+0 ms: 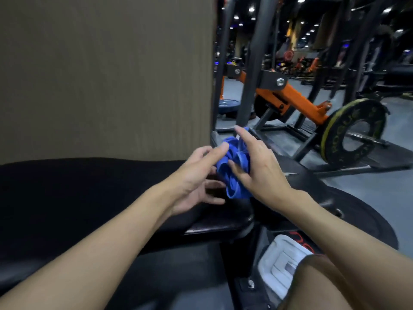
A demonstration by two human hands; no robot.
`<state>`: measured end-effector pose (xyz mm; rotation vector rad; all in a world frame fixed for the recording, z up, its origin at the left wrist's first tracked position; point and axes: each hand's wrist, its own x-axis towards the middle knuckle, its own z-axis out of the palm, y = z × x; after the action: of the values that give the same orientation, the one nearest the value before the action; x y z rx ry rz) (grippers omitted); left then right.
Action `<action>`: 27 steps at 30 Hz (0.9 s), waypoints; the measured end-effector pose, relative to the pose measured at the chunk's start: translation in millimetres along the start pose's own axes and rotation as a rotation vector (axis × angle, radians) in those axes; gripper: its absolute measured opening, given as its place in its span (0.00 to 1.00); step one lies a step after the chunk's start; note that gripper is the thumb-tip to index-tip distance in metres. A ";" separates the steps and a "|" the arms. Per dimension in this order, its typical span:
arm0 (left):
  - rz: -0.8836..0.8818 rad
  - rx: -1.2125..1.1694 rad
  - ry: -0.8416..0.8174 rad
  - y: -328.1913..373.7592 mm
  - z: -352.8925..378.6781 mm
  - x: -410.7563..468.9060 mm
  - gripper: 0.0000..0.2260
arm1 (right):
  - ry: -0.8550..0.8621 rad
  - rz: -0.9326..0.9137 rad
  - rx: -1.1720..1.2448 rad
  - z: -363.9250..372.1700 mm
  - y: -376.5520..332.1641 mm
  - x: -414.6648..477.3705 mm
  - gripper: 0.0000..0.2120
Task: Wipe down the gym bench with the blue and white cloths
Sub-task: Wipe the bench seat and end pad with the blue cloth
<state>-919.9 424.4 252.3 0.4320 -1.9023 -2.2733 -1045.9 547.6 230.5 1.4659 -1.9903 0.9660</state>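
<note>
Blue cloth (238, 189): bunched into a loose wad, held in the air between both hands, above the far end of the gym bench pad (89, 198) and not touching it.
Right hand (259, 168): clamped on the wad, thumb pressing it into the palm, index finger pointing straight out.
Left hand (194, 184): fingers spread apart, one fingertip touching the cloth's upper edge, gripping nothing.
Likely reason: the wad seems to be getting gathered or refolded into a pad that fits the palm before wiping.
Gym bench pad: black, with nothing lying on the part in view.
White cloth: a pale folded shape (281, 265) lies low beside the frame; I cannot tell whether it is the cloth.
Nearby: a weight plate (335, 139) stands well apart.
</note>
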 end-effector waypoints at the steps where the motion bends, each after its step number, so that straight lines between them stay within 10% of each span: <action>1: 0.061 -0.082 0.050 1.2 -12.5 -5.7 0.32 | -0.017 -0.007 0.041 10.5 -13.7 11.5 0.36; 11: 0.511 -0.147 0.550 25.8 -178.0 -80.3 0.32 | -0.535 0.107 0.444 118.2 -166.6 102.4 0.65; 18: 0.534 -0.091 0.551 41.6 -293.8 -155.5 0.32 | -0.585 0.509 0.969 180.9 -245.4 131.4 0.55; 21: 0.525 -0.059 0.548 47.4 -330.6 -184.8 0.31 | -0.759 0.514 1.269 206.7 -289.5 137.4 0.27; 27: 0.482 -0.015 0.665 55.5 -404.6 -249.6 0.30 | -0.324 0.430 1.206 256.4 -388.4 157.9 0.19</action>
<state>-561.8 107.6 274.7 0.5629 -1.4470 -1.5708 -718.4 184.9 282.4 1.8173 -2.0270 2.5492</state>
